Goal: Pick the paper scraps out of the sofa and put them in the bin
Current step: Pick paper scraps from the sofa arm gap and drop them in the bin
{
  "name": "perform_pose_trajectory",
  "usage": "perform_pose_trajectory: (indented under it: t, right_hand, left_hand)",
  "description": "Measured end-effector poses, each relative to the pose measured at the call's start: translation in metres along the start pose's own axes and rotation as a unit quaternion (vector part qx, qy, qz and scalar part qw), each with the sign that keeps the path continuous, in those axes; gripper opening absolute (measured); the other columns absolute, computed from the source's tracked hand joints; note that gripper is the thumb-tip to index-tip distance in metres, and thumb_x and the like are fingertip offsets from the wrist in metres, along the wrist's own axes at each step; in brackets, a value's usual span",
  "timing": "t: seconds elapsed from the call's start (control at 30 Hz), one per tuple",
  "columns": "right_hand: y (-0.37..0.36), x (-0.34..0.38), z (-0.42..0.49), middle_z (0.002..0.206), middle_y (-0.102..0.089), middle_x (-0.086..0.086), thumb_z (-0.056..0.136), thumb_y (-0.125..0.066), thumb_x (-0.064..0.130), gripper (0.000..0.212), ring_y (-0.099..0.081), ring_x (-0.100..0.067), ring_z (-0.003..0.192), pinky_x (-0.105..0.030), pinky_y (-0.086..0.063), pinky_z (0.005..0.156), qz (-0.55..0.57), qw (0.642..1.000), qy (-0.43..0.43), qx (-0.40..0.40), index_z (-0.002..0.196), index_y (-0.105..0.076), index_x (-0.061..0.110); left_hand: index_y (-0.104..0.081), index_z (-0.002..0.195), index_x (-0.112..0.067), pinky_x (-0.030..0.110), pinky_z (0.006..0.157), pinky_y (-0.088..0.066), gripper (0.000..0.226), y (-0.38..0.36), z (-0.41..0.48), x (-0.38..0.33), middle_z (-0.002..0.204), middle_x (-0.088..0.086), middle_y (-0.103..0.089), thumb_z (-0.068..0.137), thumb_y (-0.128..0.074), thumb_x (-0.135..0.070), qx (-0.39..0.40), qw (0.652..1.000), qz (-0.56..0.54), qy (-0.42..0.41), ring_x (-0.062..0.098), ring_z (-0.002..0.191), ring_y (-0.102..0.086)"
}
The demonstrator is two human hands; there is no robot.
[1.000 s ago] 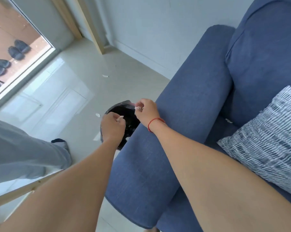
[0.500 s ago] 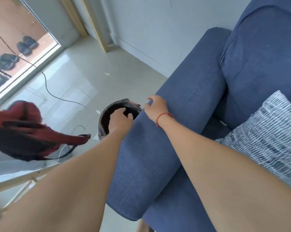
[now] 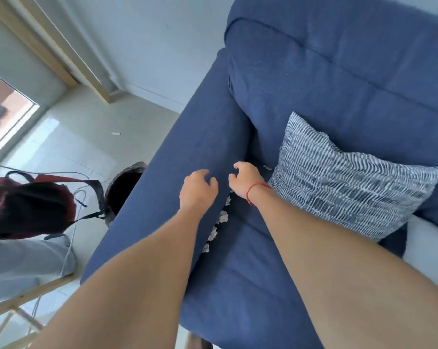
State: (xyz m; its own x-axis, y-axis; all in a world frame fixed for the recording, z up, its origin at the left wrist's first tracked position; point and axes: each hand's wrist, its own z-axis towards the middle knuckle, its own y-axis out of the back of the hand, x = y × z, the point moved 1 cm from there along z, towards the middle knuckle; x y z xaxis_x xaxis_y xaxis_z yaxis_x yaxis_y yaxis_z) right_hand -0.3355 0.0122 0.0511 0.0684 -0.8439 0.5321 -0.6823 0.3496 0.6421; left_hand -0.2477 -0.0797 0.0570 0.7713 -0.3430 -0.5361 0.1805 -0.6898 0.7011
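Several crumpled white paper scraps [image 3: 221,217] lie in the crack between the blue sofa's armrest [image 3: 187,152] and its seat cushion [image 3: 240,270]. One more paper scrap [image 3: 267,167] sits farther back by the cushion. My left hand [image 3: 196,190] hovers over the armrest's inner edge, fingers curled and apart, holding nothing. My right hand [image 3: 245,181], with a red string on the wrist, is over the crack just beyond the scraps, fingers loosely apart and empty. The black bin [image 3: 122,190] stands on the floor left of the armrest, partly hidden by it.
A striped blue-and-white pillow [image 3: 346,177] leans on the seat to the right. A dark red backpack [image 3: 29,205] with straps and a cable lies left of the bin. A paper bit [image 3: 116,133] lies on the tiled floor. A wooden frame [image 3: 29,295] crosses the lower left.
Both hands have come back from over the bin to the sofa seat crack, and hold no scraps now. The view has swung right toward the sofa.
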Motion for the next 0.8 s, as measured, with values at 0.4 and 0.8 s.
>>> perform_pose_trajectory:
  t: [0.4,0.8]
  right_hand:
    - [-0.039,-0.071,-0.017,0.131,-0.057,-0.013,0.093,-0.046,0.015,0.039,-0.059,-0.033,0.115,-0.041,-0.050,0.098,-0.003,0.993,-0.073,0.097,0.131,-0.052,0.011]
    - [-0.101,-0.103,-0.006,0.144,-0.047,-0.013,0.094,-0.044,0.004,0.048,-0.055,-0.033,0.123,-0.041,-0.048,0.101,-0.037,0.979,-0.060,0.193,0.140,-0.047,0.016]
  left_hand:
    - [-0.042,0.063,-0.018,0.028,0.067,-0.044,0.029,-0.080,-0.012,0.049,0.070,-0.001,-0.048,0.089,-0.053,-0.024,0.133,0.986,0.057,0.077,0.024,0.071,-0.045]
    - [-0.029,0.150,-0.014,0.031,0.109,-0.036,0.062,-0.130,-0.018,0.110,0.150,0.008,-0.037,0.094,-0.052,-0.026,0.229,0.953,0.062,0.190,0.027,0.135,-0.041]
